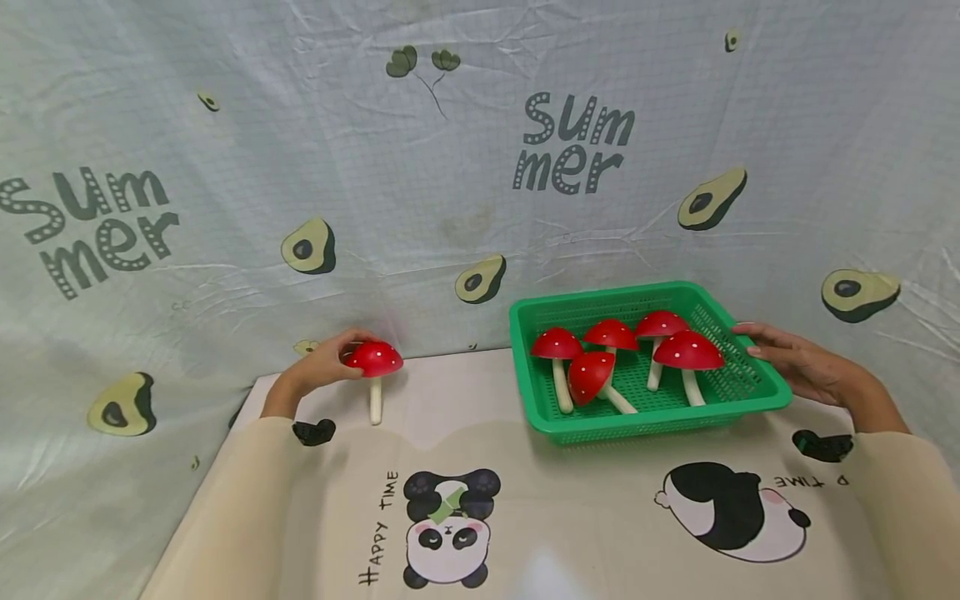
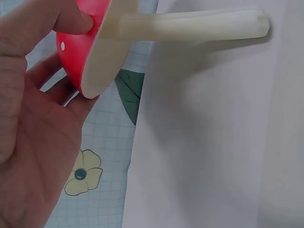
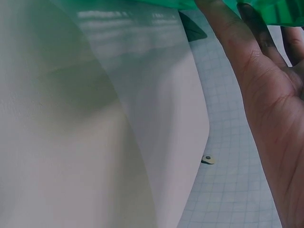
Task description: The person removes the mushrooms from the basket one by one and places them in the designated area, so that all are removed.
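My left hand (image 1: 324, 365) pinches a toy mushroom (image 1: 375, 360) by its red, white-dotted cap. Its pale stem (image 2: 209, 26) points down toward the table; whether the tip touches the surface I cannot tell. In the left wrist view the thumb presses one side of the cap, with fingers behind it. At the right, my right hand (image 1: 806, 367) holds the right rim of a green plastic basket (image 1: 652, 425). The right wrist view has only the basket's edge (image 3: 285, 14) at its top. Several red-capped mushrooms (image 1: 688, 350) lie tilted inside the basket.
A pale tabletop (image 1: 465, 433) with a printed panda (image 1: 448, 533) spreads in front of the basket. Behind it hangs a light cloth (image 1: 420, 183) with avocado and lettering prints. The left hand is close to the table's back left corner.
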The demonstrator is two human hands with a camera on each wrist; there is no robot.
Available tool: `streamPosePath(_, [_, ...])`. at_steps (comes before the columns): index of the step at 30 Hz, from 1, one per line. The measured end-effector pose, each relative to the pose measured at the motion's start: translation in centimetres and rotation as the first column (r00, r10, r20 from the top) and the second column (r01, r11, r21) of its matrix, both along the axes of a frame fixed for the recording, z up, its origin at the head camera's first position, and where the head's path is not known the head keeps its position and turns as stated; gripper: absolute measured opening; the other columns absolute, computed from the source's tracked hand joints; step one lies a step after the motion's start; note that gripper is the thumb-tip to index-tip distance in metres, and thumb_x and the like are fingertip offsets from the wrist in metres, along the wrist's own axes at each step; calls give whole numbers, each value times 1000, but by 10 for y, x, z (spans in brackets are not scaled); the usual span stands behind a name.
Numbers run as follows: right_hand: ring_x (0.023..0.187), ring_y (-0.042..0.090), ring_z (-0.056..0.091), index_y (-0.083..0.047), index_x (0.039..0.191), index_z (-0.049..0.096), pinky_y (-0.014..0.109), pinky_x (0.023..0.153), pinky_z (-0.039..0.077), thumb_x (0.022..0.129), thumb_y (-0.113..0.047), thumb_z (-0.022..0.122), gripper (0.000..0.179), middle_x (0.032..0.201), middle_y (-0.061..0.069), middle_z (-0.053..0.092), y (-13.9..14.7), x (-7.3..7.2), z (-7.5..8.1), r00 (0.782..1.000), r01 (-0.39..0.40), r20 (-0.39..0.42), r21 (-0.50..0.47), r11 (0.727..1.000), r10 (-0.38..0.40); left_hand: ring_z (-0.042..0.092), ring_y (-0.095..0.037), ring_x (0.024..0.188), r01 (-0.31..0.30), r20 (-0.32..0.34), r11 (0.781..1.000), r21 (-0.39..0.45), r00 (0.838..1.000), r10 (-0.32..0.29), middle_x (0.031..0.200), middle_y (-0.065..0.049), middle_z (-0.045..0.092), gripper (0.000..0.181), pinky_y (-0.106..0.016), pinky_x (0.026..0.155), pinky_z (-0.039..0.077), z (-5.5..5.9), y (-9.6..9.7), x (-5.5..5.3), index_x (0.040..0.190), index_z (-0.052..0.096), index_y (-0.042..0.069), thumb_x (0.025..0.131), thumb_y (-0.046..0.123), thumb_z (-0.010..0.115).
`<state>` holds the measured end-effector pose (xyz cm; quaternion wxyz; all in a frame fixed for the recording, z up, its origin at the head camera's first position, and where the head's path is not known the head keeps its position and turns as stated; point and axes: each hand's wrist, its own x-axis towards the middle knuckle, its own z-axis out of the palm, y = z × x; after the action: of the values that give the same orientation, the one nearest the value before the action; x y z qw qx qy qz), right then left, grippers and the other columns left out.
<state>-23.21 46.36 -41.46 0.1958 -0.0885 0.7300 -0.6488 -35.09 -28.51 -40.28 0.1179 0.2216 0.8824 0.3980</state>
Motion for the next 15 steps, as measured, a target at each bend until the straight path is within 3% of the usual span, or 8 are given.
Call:
streamPosePath(9, [107, 18, 67, -33, 142, 42, 40, 87, 60, 111, -9, 32, 40, 130, -9, 47, 0, -1, -1, 999, -44, -2, -38, 998, 44, 34, -45, 138, -9, 19, 999, -43, 1000, 10, 148, -22, 42, 58, -64, 111, 37, -14, 8, -3, 142, 49, 4, 86, 1, 65])
streamPosePath(15, [106, 18, 66, -33, 142, 41, 40, 86, 60, 111, -10, 33, 40, 131, -8, 46, 0, -1, -3, 999, -30, -12, -22, 999, 30, 30, -46, 141, -20, 43, 1000, -11, 999, 21, 150, -23, 40, 59, -66, 113, 32, -13, 11, 0, 143, 46, 3, 86, 0, 60])
